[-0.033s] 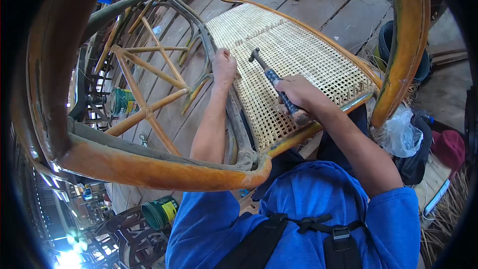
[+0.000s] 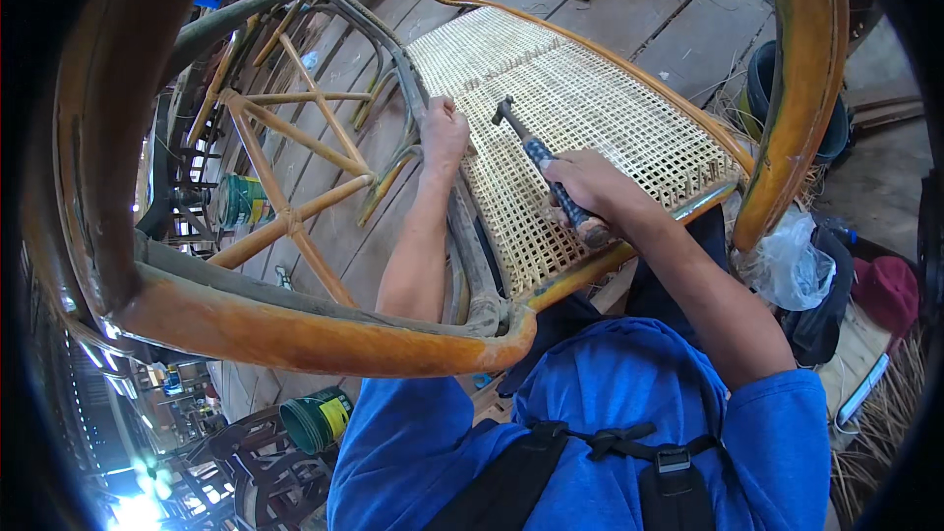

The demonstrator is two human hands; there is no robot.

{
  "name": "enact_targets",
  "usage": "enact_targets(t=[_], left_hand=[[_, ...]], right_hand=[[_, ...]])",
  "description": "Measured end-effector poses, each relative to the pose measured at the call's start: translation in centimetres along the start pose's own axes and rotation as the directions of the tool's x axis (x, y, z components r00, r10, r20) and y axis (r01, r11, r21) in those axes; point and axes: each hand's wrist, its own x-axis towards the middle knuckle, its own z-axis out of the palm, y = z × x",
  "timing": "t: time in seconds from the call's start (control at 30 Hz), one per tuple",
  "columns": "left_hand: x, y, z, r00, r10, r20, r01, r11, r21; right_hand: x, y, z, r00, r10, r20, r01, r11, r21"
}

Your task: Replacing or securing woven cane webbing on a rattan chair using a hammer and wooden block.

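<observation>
My right hand [image 2: 588, 185] is wrapped round the dark handle of a small hammer [image 2: 536, 149]. The hammer's head hangs over the left part of a woven cane panel [image 2: 590, 118], pointing toward my left hand [image 2: 444, 133]. That hand is closed at the panel's left edge, its fingertips pressed together against the frame; whatever they pinch is too small to make out. The panel spans a curved wooden chair frame [image 2: 639, 67] with an orange-brown finish. Short pegs stand in a row across the weave, and more line its near right edge.
A thick curved frame member [image 2: 324, 332] crosses over my left forearm, and another [image 2: 801, 98] rises at the right. Left lies a crossed pole frame [image 2: 295, 221]. Green buckets [image 2: 313, 420], a clear plastic bag [image 2: 792, 265] and a maroon cap [image 2: 885, 293] rest around the plank floor.
</observation>
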Motion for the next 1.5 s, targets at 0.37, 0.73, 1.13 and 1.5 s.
enact_targets(t=[0.37,0.73,1.13,1.5], left_hand=[[0.1,-0.5,1.4,0.991,0.131,-0.017,-0.126,0.979,0.162],[-0.8,1.1,-0.2,0.989,0.134,-0.065,-0.132,0.99,0.046],[-0.6,0.7,0.5,0.993,0.116,-0.002,-0.114,0.975,0.188],[-2.1,1.8,-0.8,1.0,-0.013,-0.027,0.013,1.0,-0.015]], right_hand=[[0.2,-0.7,2.1,0.991,0.132,0.01,-0.131,0.964,0.23],[0.1,-0.2,1.5,0.995,0.09,0.047,-0.091,0.996,0.026],[-0.9,-0.6,1.8,0.996,0.08,0.035,-0.086,0.968,0.236],[-2.4,-0.7,0.5,0.998,0.012,0.063,-0.011,1.0,-0.009]])
